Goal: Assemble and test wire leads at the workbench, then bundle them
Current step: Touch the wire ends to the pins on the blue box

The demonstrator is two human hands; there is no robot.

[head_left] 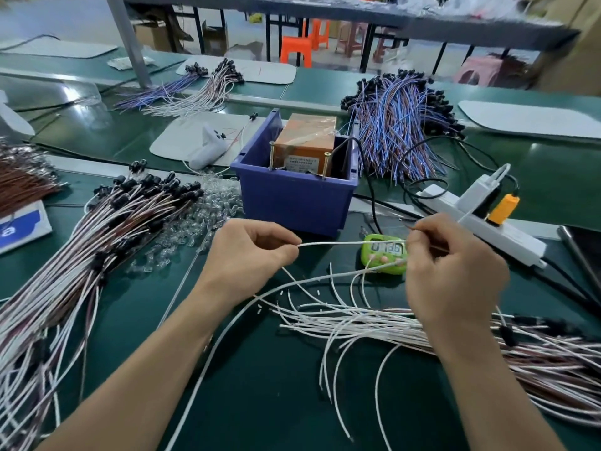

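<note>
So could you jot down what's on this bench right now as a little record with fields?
Left hand: pinches one end of a thin white wire lead
Right hand: grips the lead's other end
Just past the lead: small green digital timer
Behind the hands: blue plastic bin holding an orange-brown box
Near right: loose white leads on the green bench mat
Left: pile of white-and-brown leads with black caps

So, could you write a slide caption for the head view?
Left hand and right hand hold a white wire over the bench, before a blue bin and timer.
</note>
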